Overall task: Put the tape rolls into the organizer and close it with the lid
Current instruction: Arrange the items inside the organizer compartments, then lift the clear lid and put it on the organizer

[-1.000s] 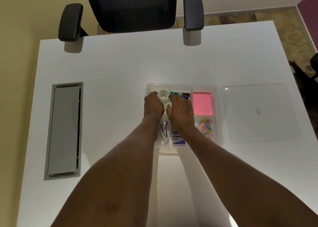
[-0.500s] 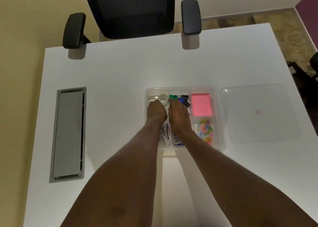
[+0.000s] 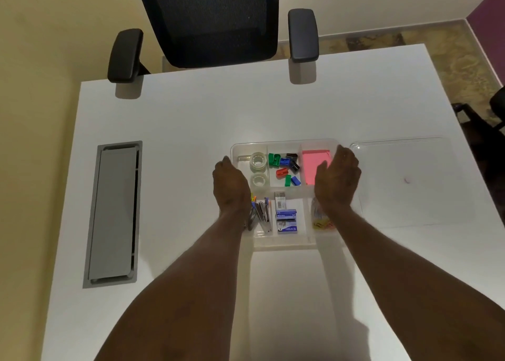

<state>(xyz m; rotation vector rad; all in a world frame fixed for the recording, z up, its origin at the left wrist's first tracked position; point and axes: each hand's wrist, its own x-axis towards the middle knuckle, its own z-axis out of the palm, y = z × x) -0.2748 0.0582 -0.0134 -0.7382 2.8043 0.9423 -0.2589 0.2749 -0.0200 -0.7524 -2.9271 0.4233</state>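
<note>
A clear plastic organizer [image 3: 284, 141] with several compartments sits mid-table. Two clear tape rolls lie in its far-left compartment, one [image 3: 258, 160] behind the other [image 3: 259, 180]. My left hand [image 3: 231, 183] hovers over the organizer's left edge, fingers apart, holding nothing. Over the right side, my right hand [image 3: 337, 176] is also empty and spread, partly covering the pink notes [image 3: 314, 163]. The clear flat lid [image 3: 404, 181] lies on the table just right of the organizer.
Other compartments hold coloured sharpeners [image 3: 285, 166], staplers [image 3: 261, 214], staple boxes [image 3: 286, 220] and paper clips [image 3: 319, 221]. A grey cable hatch [image 3: 113, 213] is set into the table at left. A black office chair [image 3: 213, 21] stands at the far edge.
Both hands have come off the tape rolls in the far-left compartment and spread apart, the left to the organizer's left edge, the right toward the lid side. The rolls stay in the compartment.
</note>
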